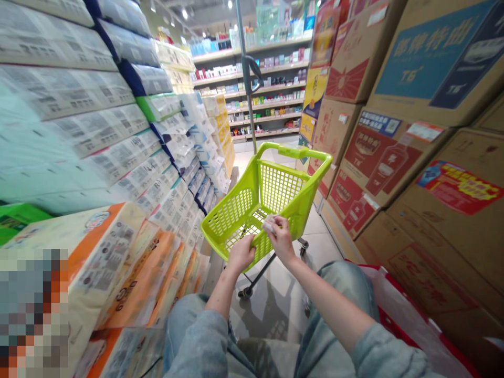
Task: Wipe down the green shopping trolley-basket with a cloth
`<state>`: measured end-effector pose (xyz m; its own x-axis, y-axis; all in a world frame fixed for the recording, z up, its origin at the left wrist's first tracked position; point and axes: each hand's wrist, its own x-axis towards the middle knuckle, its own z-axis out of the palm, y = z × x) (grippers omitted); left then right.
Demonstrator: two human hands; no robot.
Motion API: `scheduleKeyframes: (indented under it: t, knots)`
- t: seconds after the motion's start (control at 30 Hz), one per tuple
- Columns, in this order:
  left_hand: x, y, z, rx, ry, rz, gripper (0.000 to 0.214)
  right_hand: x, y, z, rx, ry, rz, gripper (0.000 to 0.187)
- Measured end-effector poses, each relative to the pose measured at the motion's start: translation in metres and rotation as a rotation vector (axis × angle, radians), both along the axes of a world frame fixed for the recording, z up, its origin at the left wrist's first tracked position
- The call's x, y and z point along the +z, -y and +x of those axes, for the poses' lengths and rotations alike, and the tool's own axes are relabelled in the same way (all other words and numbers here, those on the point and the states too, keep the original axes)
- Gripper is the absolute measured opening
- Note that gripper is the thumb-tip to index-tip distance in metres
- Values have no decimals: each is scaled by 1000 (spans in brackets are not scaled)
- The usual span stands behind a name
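A lime-green plastic shopping cart (275,178) stands in the aisle just ahead of my knees. My left hand (241,253) is closed on the cart's near rim. My right hand (280,235) is closed around a small pale wad, perhaps a cloth or tissue (270,225), held against the rim right beside the left hand. Both forearms reach out over my jeans.
Stacked tissue packs (118,152) wall the left side. Cardboard cartons (413,131) are piled high on the right. A red bin with a clear liner (397,310) sits by my right leg. A metal pole (246,73) and product shelves (268,89) stand farther down the aisle.
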<state>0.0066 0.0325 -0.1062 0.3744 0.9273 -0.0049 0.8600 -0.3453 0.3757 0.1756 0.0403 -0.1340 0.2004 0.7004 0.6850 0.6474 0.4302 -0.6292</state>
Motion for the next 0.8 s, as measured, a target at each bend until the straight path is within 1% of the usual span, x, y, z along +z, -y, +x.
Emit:
scheduleKeyframes:
  t: [0.07, 0.1, 0.17, 0.23, 0.27, 0.37, 0.4, 0.47, 0.53, 0.63, 0.7, 0.8]
  knots:
    - [-2, 0, -2, -1, -4, 11, 38, -3, 8, -7, 86, 51, -5, 21]
    - [-2, 0, -3, -5, -7, 13, 36, -1, 7, -4, 103, 72, -5, 21]
    - [-3, 0, -5, -12, -9, 16, 35, 7, -4, 15, 80, 105, -2, 20]
    - [-3, 1, -6, -17, -11, 20, 35, 20, -24, 47, -15, 116, 0, 21]
    - [-3, 1, -6, -19, -12, 23, 35, 27, -35, 65, -86, 112, 5, 21]
    - [-1, 2, -4, -17, -17, 24, 34, 50, -64, 111, -257, 129, -25, 24]
    - [0, 3, -3, -14, -20, 21, 34, 56, -70, 121, -271, 138, -35, 25]
    - [2, 4, -1, -2, -20, 13, 36, 62, -77, 130, -296, 165, -60, 26]
    - [3, 4, 1, 13, -12, 0, 39, 63, -78, 127, -312, 175, -71, 26]
    - [5, 6, 0, 37, -10, -29, 38, 56, -71, 111, -315, 142, -61, 20]
    - [6, 7, 0, 53, -24, -40, 33, 49, -63, 93, -289, 105, -71, 18]
    - [6, 8, 2, 70, -37, -41, 29, 36, -40, 55, -221, 62, -120, 21]
